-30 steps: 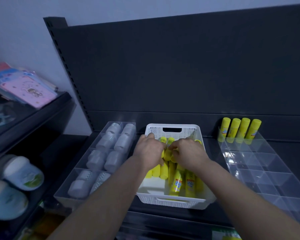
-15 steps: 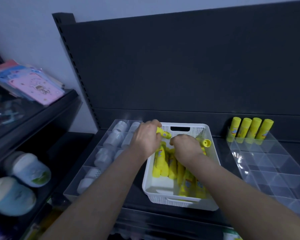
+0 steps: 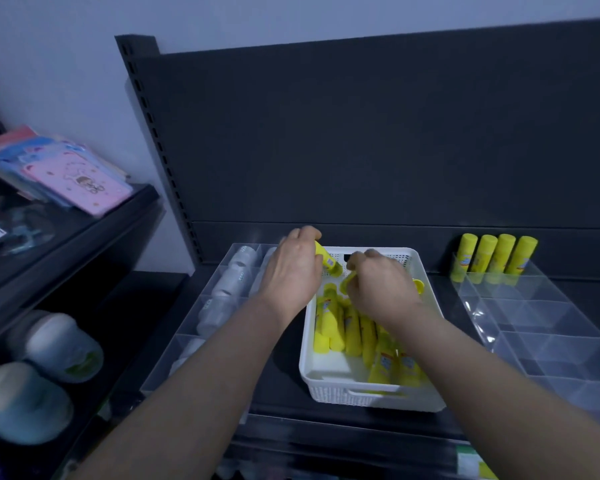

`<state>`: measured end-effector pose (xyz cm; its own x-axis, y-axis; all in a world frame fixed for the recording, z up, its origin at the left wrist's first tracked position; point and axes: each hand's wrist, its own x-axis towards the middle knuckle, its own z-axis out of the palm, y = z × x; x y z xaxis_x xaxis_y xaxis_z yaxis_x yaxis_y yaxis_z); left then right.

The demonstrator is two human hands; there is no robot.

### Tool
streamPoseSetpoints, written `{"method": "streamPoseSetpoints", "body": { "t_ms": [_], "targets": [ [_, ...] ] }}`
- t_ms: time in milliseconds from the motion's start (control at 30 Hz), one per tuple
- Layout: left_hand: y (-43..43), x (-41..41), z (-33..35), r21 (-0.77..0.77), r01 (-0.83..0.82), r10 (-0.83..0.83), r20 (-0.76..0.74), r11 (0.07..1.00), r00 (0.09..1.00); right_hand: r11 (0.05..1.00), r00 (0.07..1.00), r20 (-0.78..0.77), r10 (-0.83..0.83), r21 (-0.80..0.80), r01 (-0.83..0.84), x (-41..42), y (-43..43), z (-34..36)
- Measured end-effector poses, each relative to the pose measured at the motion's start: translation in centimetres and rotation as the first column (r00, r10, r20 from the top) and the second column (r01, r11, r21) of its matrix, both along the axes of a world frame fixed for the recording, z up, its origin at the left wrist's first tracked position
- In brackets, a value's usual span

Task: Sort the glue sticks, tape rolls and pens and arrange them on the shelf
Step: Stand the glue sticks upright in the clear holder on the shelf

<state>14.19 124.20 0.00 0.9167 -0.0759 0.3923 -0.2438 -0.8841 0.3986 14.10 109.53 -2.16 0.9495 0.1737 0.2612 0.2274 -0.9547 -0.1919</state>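
Note:
A white basket point(image 3: 329, 368) on the dark shelf holds several yellow glue sticks point(image 3: 352, 332). My left hand point(image 3: 293, 271) grips one yellow glue stick point(image 3: 328, 259) lifted above the basket's far left corner. My right hand point(image 3: 378, 289) reaches into the basket with fingers curled round another glue stick point(image 3: 347, 282). Several glue sticks point(image 3: 496, 254) stand upright in the back row of a clear divided tray point(image 3: 551, 327) on the right. A clear tray on the left point(image 3: 194, 327) holds several pale tape rolls point(image 3: 232, 282).
A dark side shelf at the left carries pink and blue packets point(image 3: 77, 178), with pale round containers point(image 3: 59, 344) on the level below. The dark back panel point(image 3: 361, 140) rises behind the trays. Most compartments of the right tray hold nothing.
My left hand has risen out of the basket with a glue stick toward the far left corner. My right hand stays among the sticks and has closed round one.

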Motion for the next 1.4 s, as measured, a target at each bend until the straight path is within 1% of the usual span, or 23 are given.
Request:
{"method": "streamPoseSetpoints", "body": {
  "t_ms": [100, 167, 267, 333, 467, 533, 633, 733, 800, 900, 1000, 1100, 1167, 1233, 1400],
  "targets": [
    [-0.8, -0.1, 0.7, -0.039, 0.010, -0.008, 0.051, 0.999, 0.999, 0.984, 0.995, 0.089, -0.049, 0.174, 0.033, -0.4, -1.5, 1.6],
    [-1.9, 0.1, 1.4, -0.066, 0.032, -0.025, 0.095, 0.997, 0.995, 0.972, 0.989, 0.130, -0.076, 0.231, 0.045, -0.8, -3.2, 2.7],
    [-4.5, 0.4, 2.6, -0.110, 0.074, -0.060, 0.125, 0.991, 0.990, 0.970, 0.977, 0.184, -0.109, 0.234, 0.064, -1.4, -6.6, 4.0],
    [-7.0, 0.5, 3.2, -0.129, 0.117, -0.102, 0.117, 0.985, 0.988, 0.970, 0.967, 0.193, -0.168, 0.208, 0.127, -1.8, -9.4, 4.6],
    [-12.8, 0.7, 3.2, -0.162, 0.220, -0.205, 0.104, 0.962, 0.973, 0.933, 0.938, 0.158, -0.308, 0.242, 0.266, -2.7, -15.3, 4.8],
    [-15.6, 1.1, 2.8, -0.188, 0.233, -0.222, 0.079, 0.954, 0.972, 0.916, 0.931, 0.130, -0.342, 0.268, 0.299, -3.0, -18.0, 4.9],
    [-19.5, 2.1, 2.2, -0.235, 0.219, -0.224, 0.007, 0.947, 0.975, 0.909, 0.925, 0.113, -0.363, 0.261, 0.325, -2.9, -21.6, 4.9],
    [-22.7, 3.2, 1.3, -0.228, 0.189, -0.209, -0.066, 0.955, 0.976, 0.917, 0.937, 0.091, -0.337, 0.256, 0.305, -2.3, -24.2, 4.8],
    [-24.3, 3.8, 0.5, -0.176, 0.182, -0.202, -0.100, 0.967, 0.974, 0.938, 0.952, 0.081, -0.294, 0.215, 0.271, -1.6, -25.4, 4.6],
    [-25.8, 4.3, -0.6, -0.081, 0.166, -0.176, -0.134, 0.983, 0.975, 0.971, 0.980, 0.074, -0.184, 0.167, 0.170, -0.6, -26.3, 4.3],
    [-26.4, 4.1, -1.5, 0.001, 0.161, -0.159, -0.152, 0.987, 0.976, 0.973, 0.994, 0.052, -0.093, 0.217, 0.080, 0.0, -26.6, 3.8],
    [-26.8, 4.0, -2.3, 0.054, 0.194, -0.183, -0.164, 0.979, 0.969, 0.972, 0.999, 0.047, -0.025, 0.236, 0.013, 0.4, -26.6, 3.2],
    [-26.7, 4.0, -2.6, 0.061, 0.196, -0.182, -0.181, 0.979, 0.966, 0.970, 0.999, 0.054, 0.001, 0.241, -0.014, 0.7, -26.5, 2.9],
    [-26.6, 4.0, -2.7, 0.055, 0.155, -0.142, -0.189, 0.986, 0.972, 0.972, 0.997, 0.068, 0.019, 0.234, -0.034, 1.2, -26.4, 2.8],
    [-25.2, 3.9, -2.2, -0.005, 0.099, -0.098, -0.180, 0.995, 0.979, 0.980, 0.997, 0.073, 0.030, 0.193, -0.044, 2.4, -25.6, 2.6]
  ]
}}
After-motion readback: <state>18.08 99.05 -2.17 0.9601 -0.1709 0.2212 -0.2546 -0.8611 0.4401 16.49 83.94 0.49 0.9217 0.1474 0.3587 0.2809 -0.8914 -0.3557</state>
